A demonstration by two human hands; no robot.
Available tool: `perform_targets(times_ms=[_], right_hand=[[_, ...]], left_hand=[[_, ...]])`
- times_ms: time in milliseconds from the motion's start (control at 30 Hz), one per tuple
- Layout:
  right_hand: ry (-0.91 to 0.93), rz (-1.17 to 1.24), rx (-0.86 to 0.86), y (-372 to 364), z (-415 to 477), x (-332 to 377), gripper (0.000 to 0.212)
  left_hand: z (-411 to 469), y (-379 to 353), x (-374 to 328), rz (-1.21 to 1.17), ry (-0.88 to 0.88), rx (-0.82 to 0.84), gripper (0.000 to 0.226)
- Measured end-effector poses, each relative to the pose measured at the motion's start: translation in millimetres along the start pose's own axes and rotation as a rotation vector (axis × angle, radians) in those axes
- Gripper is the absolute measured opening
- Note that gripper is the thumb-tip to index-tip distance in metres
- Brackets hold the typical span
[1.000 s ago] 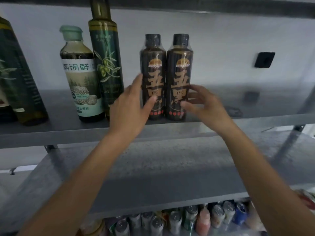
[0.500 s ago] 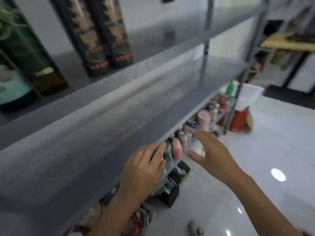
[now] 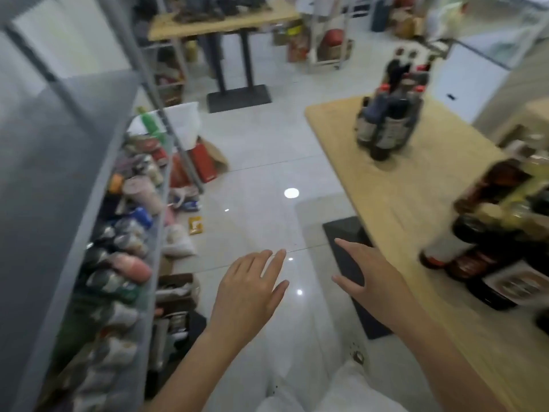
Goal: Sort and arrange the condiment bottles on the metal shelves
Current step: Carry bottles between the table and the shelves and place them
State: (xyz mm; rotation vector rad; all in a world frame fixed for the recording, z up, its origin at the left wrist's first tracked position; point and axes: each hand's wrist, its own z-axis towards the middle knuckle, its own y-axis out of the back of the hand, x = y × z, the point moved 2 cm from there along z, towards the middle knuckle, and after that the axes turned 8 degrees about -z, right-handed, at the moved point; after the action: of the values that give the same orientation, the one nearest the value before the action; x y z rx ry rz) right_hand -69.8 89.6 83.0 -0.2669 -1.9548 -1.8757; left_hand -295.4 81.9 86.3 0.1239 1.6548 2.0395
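The view is blurred from turning. My left hand [image 3: 249, 289] and my right hand [image 3: 365, 275] hover empty above the white floor, fingers spread, between the metal shelves [image 3: 59, 162] on the left and a wooden table [image 3: 395, 185] on the right. A cluster of dark condiment bottles [image 3: 389, 114] stands at the table's far end. More dark and amber bottles [image 3: 499, 230] crowd its near right side. A lower shelf holds several cans and bottles [image 3: 124, 251].
Bags and packets [image 3: 205, 159] lie on the floor beside the shelf post. A black mat [image 3: 353, 275] sits under the table edge. A second wooden table [image 3: 222, 19] on a black pedestal stands at the back.
My hands let go of the two dark bottles on the upper shelf and dropped down. The view swung right, away from the shelves toward the floor and the wooden table.
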Motion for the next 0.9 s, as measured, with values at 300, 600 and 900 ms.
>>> perform_targets(times_ms=[300, 600, 900], right_hand=[[-0.434, -0.010, -0.146, 52.0, -90.3, -127.4, 0.065], [-0.683, 0.050, -0.161, 106.1, -157.1, -248.5, 0.064], [-0.761, 0.089, -0.236, 147.9, -196.0, -356.8, 0.066]], left_hand=[[84.0, -51.3, -133.3, -0.114, -0.373, 0.079, 0.054], [130.0, -107.7, -262.1, -0.193, -0.525, 0.137, 0.062], [179.9, -155.8, -372.1, -0.305, -0.313, 0.207, 0.090]])
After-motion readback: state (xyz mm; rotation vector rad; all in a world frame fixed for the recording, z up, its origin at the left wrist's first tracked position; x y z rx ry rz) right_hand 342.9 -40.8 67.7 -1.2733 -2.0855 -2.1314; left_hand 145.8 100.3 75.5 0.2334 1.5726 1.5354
